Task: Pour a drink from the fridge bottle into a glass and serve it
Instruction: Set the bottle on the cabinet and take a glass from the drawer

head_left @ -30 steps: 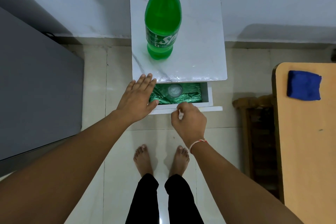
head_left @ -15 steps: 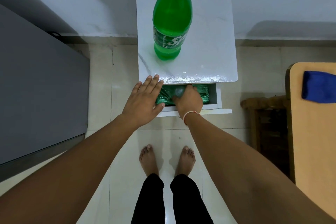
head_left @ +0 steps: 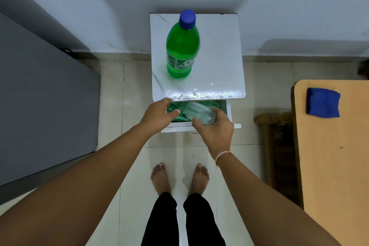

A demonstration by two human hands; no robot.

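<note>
Right hand fingers: the right hand [head_left: 214,133] is wrapped around a clear glass [head_left: 200,113], thumb on the near side, the other fingers [head_left: 220,113] curled round the far side, clamped on it.
Glass position: tilted almost on its side, the end nearer the camera toward the right hand's palm, the other end pointing left and away; it is held just above the open drawer [head_left: 227,109], not resting on anything visible.
Glass look: see-through, plain, no liquid visible inside; the green lining [head_left: 209,104] of the drawer shows through its wall.
Left hand fingers: the left hand [head_left: 157,115] sits at the drawer's left corner, fingers bent and a little apart, thumb stretched toward the glass; the fingertips touch the front edge of the worktop [head_left: 217,62]. It holds nothing.
Gap between hands: the left thumb tip is just beside the glass, apart from it.
Bottle: a green plastic bottle [head_left: 182,50] with a blue cap [head_left: 187,19] stands upright on the white marbled worktop, behind the drawer, well apart from both hands; cap on.
Worktop edge: water drops lie along the front edge.
Far right: a blue cloth [head_left: 322,103] lies on a wooden table [head_left: 335,166].
</note>
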